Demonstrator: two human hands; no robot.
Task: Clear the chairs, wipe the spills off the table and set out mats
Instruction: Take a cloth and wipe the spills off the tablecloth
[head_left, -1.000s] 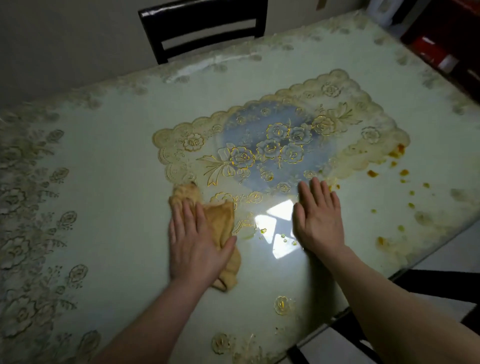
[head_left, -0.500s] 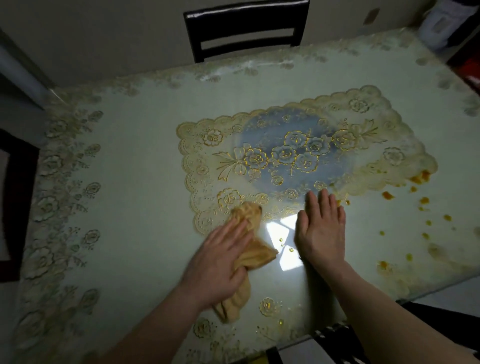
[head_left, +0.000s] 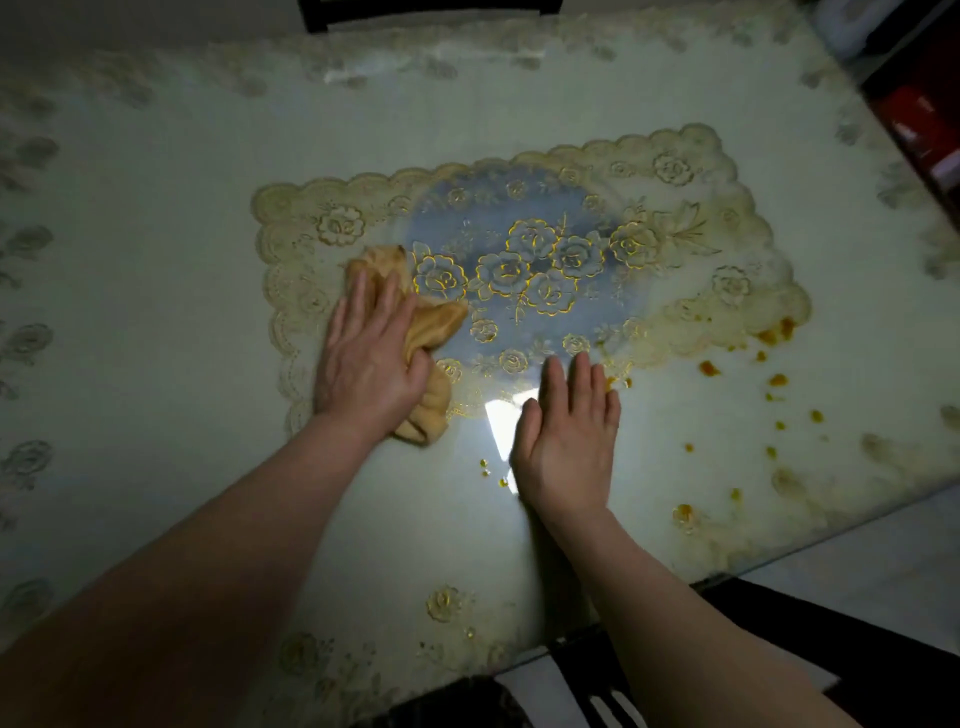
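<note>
Glossy desk (head_left: 156, 322): left hand (head_left: 371, 358) presses soft, limp cloth (head_left: 436, 327) flat-fingered; right hand (head_left: 569, 441) rests, fingers released.

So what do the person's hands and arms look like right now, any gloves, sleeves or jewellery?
Both are bare: the left hand and right hand wear no gloves, and no rings, watch or bands show. Both forearms are uncovered up to the frame edge, with no sleeves in view.

Cloth (head_left: 431, 332) lies on the mat's (head_left: 727, 218) left end; spills (head_left: 774, 382) dot table (head_left: 156, 218) right.
</note>
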